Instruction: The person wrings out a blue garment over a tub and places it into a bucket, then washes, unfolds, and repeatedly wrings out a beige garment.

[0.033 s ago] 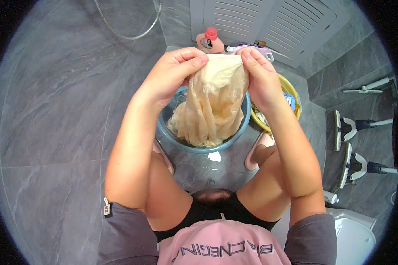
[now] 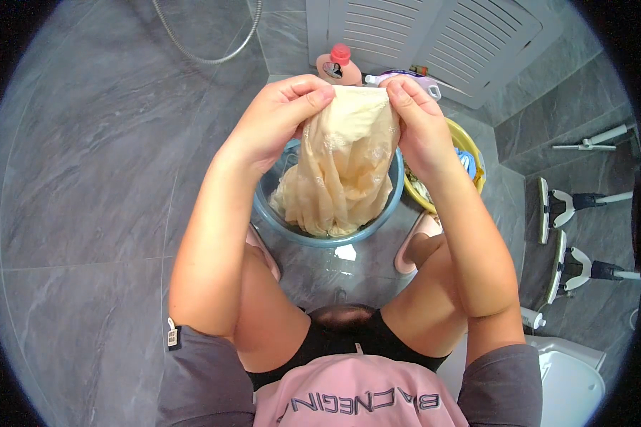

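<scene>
A wet, cream-coloured cloth garment (image 2: 345,160) hangs stretched between my two hands, its thin fabric falling in folds. My left hand (image 2: 288,117) pinches the upper left corner of its straight edge between thumb and fingers. At the opposite corner, my right hand (image 2: 419,117) grips the same edge in a similar pinch. The lower part of the garment rests in a round blue basin (image 2: 329,242) on the floor between my feet. What kind of garment it is, I cannot tell. Other fabric inside the basin is mostly hidden beneath it.
Right of the basin stands a yellow basin (image 2: 466,132) with clothes in it. Behind my hands are a pink bottle (image 2: 338,67) with a red cap and a purple-and-white bottle (image 2: 406,80). Flat mop heads (image 2: 543,210) lie at the right. A shower hose (image 2: 214,60) hangs at the far left.
</scene>
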### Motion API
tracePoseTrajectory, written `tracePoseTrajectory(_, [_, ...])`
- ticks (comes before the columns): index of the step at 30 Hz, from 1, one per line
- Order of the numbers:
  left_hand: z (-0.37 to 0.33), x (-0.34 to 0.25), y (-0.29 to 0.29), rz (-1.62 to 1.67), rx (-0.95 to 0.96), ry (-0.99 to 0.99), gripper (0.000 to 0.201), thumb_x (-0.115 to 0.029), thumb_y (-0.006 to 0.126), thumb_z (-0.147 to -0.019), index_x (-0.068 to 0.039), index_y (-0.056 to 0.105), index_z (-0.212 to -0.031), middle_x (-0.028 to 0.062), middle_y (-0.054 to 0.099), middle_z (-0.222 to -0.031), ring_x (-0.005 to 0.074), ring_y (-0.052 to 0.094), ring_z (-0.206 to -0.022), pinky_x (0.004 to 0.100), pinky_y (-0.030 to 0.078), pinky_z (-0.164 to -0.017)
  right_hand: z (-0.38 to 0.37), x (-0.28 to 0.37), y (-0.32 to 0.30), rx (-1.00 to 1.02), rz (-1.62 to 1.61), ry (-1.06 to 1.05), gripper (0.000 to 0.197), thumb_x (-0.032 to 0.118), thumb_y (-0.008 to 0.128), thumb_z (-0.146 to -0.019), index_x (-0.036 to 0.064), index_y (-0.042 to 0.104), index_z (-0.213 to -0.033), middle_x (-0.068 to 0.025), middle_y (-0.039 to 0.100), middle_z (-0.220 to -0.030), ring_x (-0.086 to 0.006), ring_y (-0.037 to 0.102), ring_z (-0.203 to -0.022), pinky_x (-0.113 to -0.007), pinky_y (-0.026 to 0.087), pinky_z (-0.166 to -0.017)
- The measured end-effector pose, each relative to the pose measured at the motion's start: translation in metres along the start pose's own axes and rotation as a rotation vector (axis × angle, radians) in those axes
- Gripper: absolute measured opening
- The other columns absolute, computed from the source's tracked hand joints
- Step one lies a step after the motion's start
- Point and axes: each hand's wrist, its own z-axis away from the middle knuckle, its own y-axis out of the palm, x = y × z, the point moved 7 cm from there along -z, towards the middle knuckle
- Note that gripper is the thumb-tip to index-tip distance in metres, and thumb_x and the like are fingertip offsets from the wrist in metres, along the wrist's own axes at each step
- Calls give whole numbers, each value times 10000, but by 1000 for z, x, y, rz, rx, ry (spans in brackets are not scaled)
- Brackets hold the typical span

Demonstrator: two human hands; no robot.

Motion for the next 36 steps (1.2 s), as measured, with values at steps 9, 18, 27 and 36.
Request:
tracePoseTrajectory(9, [-17, 23, 15, 376, -36, 84, 220, -210, 456, -941, -17, 560, -940, 62, 626, -874, 126, 607, -761, 269, 497, -687, -4, -13, 0, -90, 287, -130, 190, 228, 477, -941, 63, 567, -918, 34, 566, -848, -38, 506, -755, -201, 419, -661])
tracePoseTrajectory(18, [-18, 117, 44, 473, -624, -160, 521, -475, 472, -892, 26, 596, -964, 68, 584, -900, 118, 516, -808, 274, 410, -716, -4, -24, -7, -325, 1080, -302, 362, 266, 543, -861, 1, 585, -618, -146, 515, -531, -260, 485, -472, -361, 398, -478])
tracePoseTrajectory(27, [-11, 85, 26, 446, -625, -131, 392, -412, 433, -927, -72, 533, -758, 15, 519, -711, 102, 490, -639, 281, 403, -567, 13, -34, 22, -368, 982, -309, 426, 302, 523, -889, -33, 567, -629, -146, 445, -476, -158, 393, -435, -341, 363, -455])
tracePoseTrajectory(36, [-17, 121, 10, 473, -462, -221, 464, -416, 350, -950, -42, 553, -764, 67, 549, -712, 177, 540, -638, 322, 439, -594, 20, -42, 35, -360, 967, -269, 456, 355, 513, -882, 0, 601, -608, -201, 536, -549, -319, 524, -475, -372, 425, -514])
